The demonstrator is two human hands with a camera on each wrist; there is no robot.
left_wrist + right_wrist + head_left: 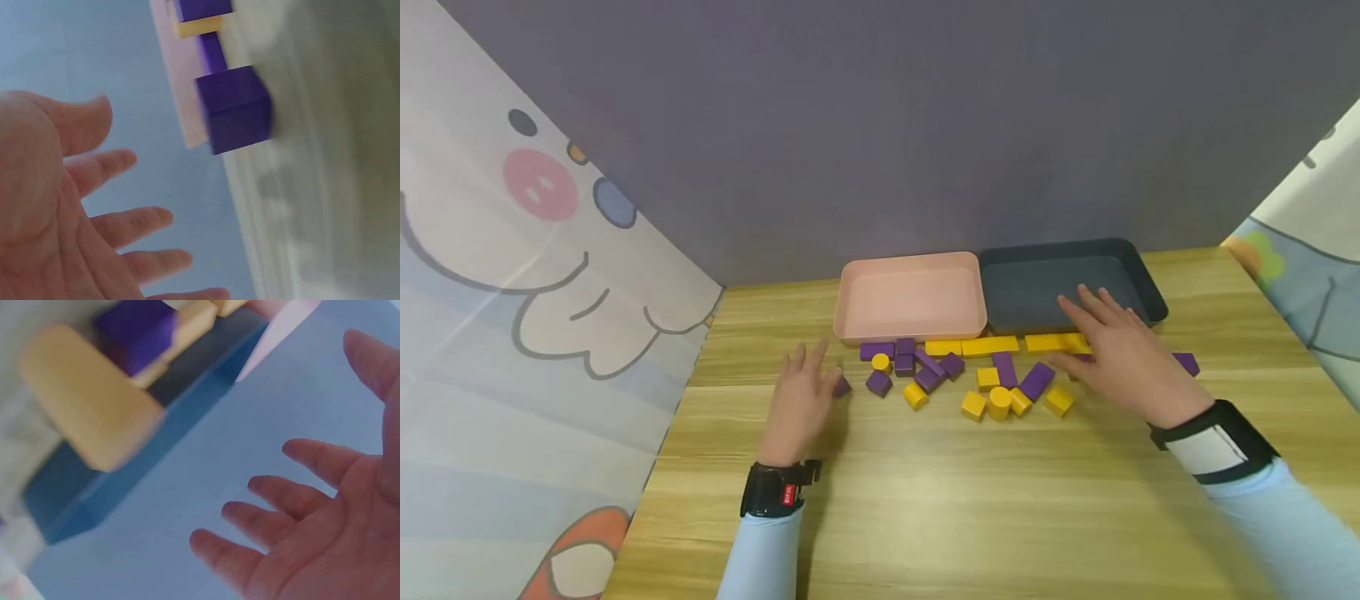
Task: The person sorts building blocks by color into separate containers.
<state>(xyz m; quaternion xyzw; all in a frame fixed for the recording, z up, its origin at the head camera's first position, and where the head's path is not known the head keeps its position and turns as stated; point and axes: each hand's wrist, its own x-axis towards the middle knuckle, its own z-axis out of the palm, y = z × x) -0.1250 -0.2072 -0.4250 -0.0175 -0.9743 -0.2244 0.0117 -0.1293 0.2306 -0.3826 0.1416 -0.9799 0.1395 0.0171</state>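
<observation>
My left hand (797,404), fingers spread and holding nothing, hovers at the left end of a scatter of blocks. Nearest to it is a purple cube (236,111), partly behind its thumb side in the head view. My right hand (1123,358) is also spread and holds nothing, above the right end of the scatter and the front rim of the dark tray. It partly hides a long yellow block (1052,342) and some purple ones. Between the hands lie several purple blocks (1037,382) and several yellow ones, among them cubes (973,406) and cylinders (999,403).
A pink tray (910,332) and a dark blue-grey tray (1026,323) stand side by side against a grey wall (925,150), behind the blocks. The wooden table (940,508) runs toward me. Printed cloth (647,267) borders it on the left and right.
</observation>
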